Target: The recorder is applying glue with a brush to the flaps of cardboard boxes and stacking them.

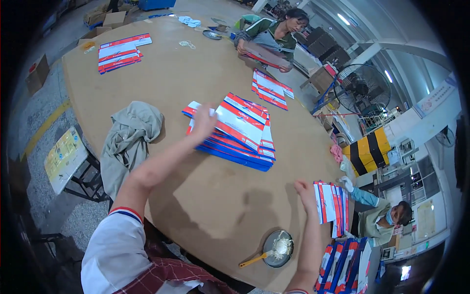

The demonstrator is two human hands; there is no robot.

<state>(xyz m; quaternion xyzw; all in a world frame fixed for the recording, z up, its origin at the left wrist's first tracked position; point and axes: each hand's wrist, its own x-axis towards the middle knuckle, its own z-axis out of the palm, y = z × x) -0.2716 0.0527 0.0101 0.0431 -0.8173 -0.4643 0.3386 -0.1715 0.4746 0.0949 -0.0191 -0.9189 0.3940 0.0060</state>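
Near the middle of the table lies a fanned stack of flat red, white and blue printed card pieces [240, 156]. My left hand [203, 123] reaches over the stack's left side, its fingers at the edge of the top card piece [241, 119]. Motion smears those fingers, so their grip is unclear. Off to the right, my right hand [305, 192] hovers with its fingers curled in, beside another pile of printed card pieces [325, 202]. Whatever it may hold is hidden. Between my arms sits a round dish [275, 261] of white paste, with a yellow-handled spreader [253, 259] resting in it.
A crumpled grey cloth [134, 125] lies at the table's left edge. More card pieces [120, 53] are at the far left and far right [271, 90]. Two co-workers [271, 36] sit across and at right. Upright bundles [344, 267] stand at lower right; a stool [66, 154] is left.
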